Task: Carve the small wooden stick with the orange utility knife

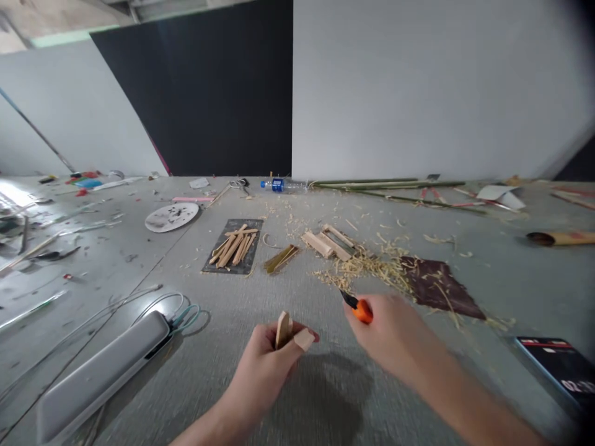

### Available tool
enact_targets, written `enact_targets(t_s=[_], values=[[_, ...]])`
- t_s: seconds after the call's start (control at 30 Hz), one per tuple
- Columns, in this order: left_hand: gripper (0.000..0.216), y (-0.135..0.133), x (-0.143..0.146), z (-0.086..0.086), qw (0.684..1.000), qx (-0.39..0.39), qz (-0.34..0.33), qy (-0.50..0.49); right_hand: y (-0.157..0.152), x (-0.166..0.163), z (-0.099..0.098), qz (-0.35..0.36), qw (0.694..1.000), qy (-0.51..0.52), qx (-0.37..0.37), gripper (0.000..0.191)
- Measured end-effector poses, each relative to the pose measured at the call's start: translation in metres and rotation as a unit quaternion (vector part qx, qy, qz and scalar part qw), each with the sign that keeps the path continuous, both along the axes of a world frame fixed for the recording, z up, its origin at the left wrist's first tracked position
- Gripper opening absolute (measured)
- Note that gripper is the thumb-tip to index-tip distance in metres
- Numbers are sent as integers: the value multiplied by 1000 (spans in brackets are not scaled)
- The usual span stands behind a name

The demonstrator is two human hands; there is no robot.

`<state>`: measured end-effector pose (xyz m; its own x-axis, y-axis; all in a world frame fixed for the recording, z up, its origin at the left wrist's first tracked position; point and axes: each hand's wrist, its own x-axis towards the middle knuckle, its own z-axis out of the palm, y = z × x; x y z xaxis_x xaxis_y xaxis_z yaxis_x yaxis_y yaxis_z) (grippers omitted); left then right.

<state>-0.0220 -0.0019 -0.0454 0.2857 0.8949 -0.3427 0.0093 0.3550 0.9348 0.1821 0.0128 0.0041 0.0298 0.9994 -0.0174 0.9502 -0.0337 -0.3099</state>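
My left hand (260,365) is closed around a short, pale strip of wood or bamboo (282,329), whose rounded end stands up above the fingers. A beige wrap (304,339) covers the tip of the thumb. To the right, my right hand (385,322) grips a knife with an orange handle (364,311) and a dark blade (348,299). The blade points up and left, apart from the strip. Beyond it lie curly shavings (367,267) and several pale wooden pieces (332,240). The lower part of the strip is hidden in my left palm.
Thin sticks (235,246) lie on a dark mat (244,268), with greenish-brown strips (280,259) beside it. A power bank (102,378) with cables is at left, a phone (558,365) at right. Dark red sheet (439,288), plastic bottle (283,185) and green stalks (385,184) lie farther back.
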Motion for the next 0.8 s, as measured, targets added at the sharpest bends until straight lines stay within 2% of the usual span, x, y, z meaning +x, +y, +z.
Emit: enact_targets(t_s=[0.13, 0.23, 0.33, 0.4, 0.43, 0.47, 0.63, 0.8], values=[[45, 2, 3, 1, 1000, -12, 12, -14, -13, 9, -4, -10, 1000, 18, -19, 35], [54, 1, 6, 2, 998, -21, 25, -56, -16, 16, -7, -25, 998, 58, -1, 24], [56, 3, 7, -3, 998, -18, 36, -56, -12, 26, -15, -48, 987, 151, 17, 13], [56, 6, 7, -8, 998, -14, 27, -47, -6, 34, -25, -53, 964, 256, 47, 17], [56, 8, 7, -10, 999, -8, 20, -44, -2, 38, -31, -41, 942, 326, 69, 21], [56, 9, 7, -12, 999, -3, 17, -44, 1, 41, -38, -42, 933, 348, 83, 28], [50, 9, 1, -11, 998, 30, 15, -46, 10, 51, -64, -54, 906, 399, 130, 46], [44, 9, -4, -7, 996, 65, 8, -57, 9, 49, -69, -54, 914, 376, 146, 44]])
